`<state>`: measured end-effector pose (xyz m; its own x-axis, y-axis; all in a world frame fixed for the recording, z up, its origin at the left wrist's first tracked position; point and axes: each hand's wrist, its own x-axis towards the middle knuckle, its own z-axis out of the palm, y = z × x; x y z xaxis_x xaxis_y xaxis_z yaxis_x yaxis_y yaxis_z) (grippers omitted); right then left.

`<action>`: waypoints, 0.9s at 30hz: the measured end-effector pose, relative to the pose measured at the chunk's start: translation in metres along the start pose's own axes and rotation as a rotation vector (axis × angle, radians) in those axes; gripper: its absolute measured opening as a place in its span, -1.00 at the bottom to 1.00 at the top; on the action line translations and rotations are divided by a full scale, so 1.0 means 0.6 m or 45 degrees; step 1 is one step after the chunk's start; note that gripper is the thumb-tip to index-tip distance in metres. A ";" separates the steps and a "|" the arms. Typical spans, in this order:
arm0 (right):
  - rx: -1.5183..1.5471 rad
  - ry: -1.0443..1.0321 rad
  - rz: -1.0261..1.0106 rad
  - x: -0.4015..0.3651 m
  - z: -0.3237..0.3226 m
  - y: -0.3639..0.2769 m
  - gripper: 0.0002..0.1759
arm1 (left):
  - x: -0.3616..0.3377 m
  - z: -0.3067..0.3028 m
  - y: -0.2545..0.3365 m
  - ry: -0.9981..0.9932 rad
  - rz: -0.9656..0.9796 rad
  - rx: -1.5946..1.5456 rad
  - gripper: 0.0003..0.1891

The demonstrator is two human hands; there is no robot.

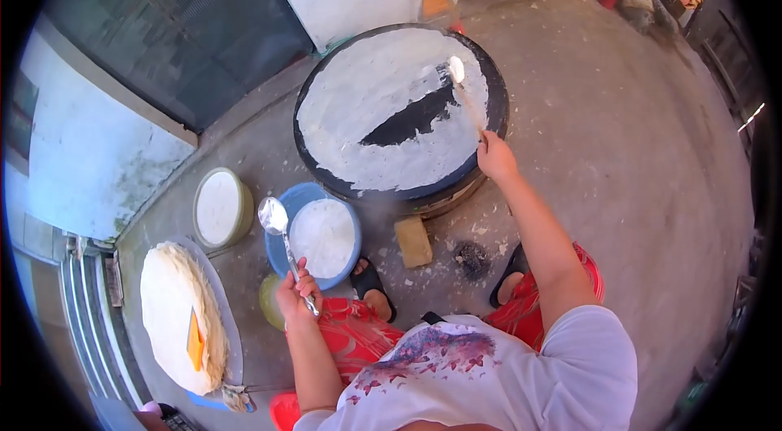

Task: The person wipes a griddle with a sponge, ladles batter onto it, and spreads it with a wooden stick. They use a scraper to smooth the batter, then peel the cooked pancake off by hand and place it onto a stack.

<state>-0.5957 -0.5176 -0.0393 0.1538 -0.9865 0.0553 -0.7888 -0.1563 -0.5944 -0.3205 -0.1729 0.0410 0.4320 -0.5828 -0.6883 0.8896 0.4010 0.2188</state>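
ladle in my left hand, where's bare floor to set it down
Widest bare floor lies right of the griddle, past the right hand. A narrow strip runs between griddle and green bowl. Crowded around the blue basin, brick and feet.

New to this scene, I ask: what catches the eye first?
The round black griddle, top centre, is nearly covered in white batter; the right hand holds a spreader on it. Lower left, the left hand holds a metal ladle by a blue basin; a stack of thin pancakes lies far left.

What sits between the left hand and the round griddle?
Head view: a blue bowl of white batter, under the ladle in the left hand, short of the griddle.
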 end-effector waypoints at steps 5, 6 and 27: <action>0.217 -0.019 0.116 0.096 -0.019 0.072 -0.60 | 0.006 -0.007 0.000 -0.047 -0.009 0.025 -0.66; 0.175 -0.053 0.203 0.113 -0.027 0.079 -0.62 | 0.005 -0.005 -0.001 -0.050 -0.009 0.031 -0.66; 0.242 -0.072 0.089 0.046 0.010 0.070 -0.70 | 0.020 -0.013 0.002 -0.089 -0.038 0.052 -0.64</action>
<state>-0.6210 -0.5509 -0.0679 0.1397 -0.9896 -0.0334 -0.6732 -0.0702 -0.7361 -0.3156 -0.1737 0.0275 0.4135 -0.6424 -0.6453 0.9068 0.3544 0.2283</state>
